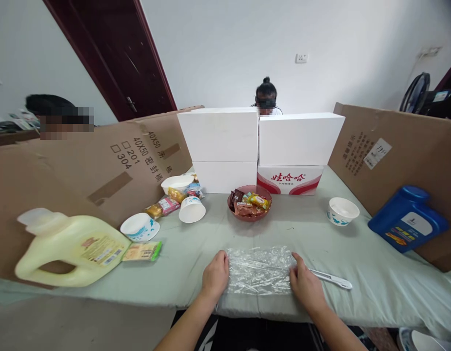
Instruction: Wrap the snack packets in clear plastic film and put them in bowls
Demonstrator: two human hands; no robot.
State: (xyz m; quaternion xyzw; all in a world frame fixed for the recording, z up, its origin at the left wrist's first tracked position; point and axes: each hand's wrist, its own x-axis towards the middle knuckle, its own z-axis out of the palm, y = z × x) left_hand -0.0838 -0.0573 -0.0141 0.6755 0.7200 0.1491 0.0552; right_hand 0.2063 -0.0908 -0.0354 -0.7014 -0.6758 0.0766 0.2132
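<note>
A crinkled sheet of clear plastic wrap point(260, 270) lies flat near the table's front edge, between my two hands. My left hand point(216, 274) is closed on its left edge, thumb and fingers pressed together. At the opposite edge, my right hand point(307, 282) grips the plastic with the index finger pointing up along its corner. A white utility knife point(333, 279) rests just right of my right hand, its far end partly hidden by the fingers. Beyond the plastic stands a reddish glass bowl point(249, 217) filled with wrapped snacks point(260, 201).
Left are a pale yellow jug point(97, 229) lying on its side, paper bowls point(192, 210) and snack packets point(142, 251). Right are a paper bowl point(343, 211) and a blue bottle point(408, 219). White boxes point(225, 136) and cardboard panels point(137, 156) wall the table. Two people are beyond.
</note>
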